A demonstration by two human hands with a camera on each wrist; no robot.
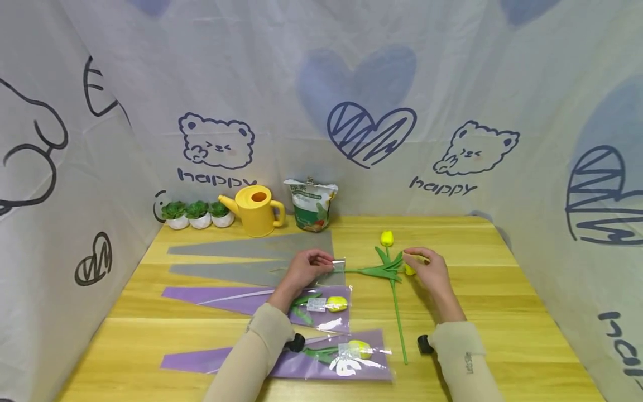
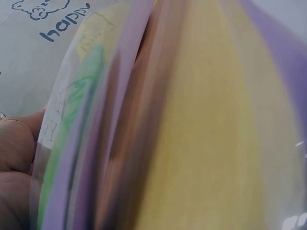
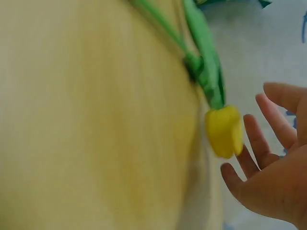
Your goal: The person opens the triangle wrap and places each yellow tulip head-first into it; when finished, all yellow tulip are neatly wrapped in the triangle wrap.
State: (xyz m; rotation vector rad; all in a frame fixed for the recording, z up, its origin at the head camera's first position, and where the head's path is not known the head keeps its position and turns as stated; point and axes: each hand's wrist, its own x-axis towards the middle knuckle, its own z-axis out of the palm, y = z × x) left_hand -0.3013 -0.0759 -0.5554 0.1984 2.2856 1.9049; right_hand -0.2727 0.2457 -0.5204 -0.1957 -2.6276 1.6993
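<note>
Worktop (image 1: 502, 312) carries everything. Four cone sleeves lie fanned on its left half: two grey, two purple. Your left hand (image 1: 306, 268) sits at the wide end of the lower grey sleeve (image 1: 226, 272), fingers curled and pinching its clear plastic edge (image 1: 337, 262) (left wrist view is blurred, so the grip depth isn't checkable). The film looks thin, slick and floppy, so take it by the mouth edge, not the tip.

Both purple sleeves already hold a yellow tulip: one at (image 1: 335, 303), one at (image 1: 359, 349).

Two loose tulips lie crossed right of centre. One, bud (image 1: 386, 238), points away. The other lies sideways with its bud (image 1: 409, 270) at your right hand (image 1: 429, 271), fingers spread and relaxed, gripping nothing. Light, bendy stems, probably artificial; hold the stem just under the leaves.

Back edge: one yellow watering can (image 1: 256, 209), one soil bag (image 1: 311, 204), three small potted plants (image 1: 197, 215).
</note>
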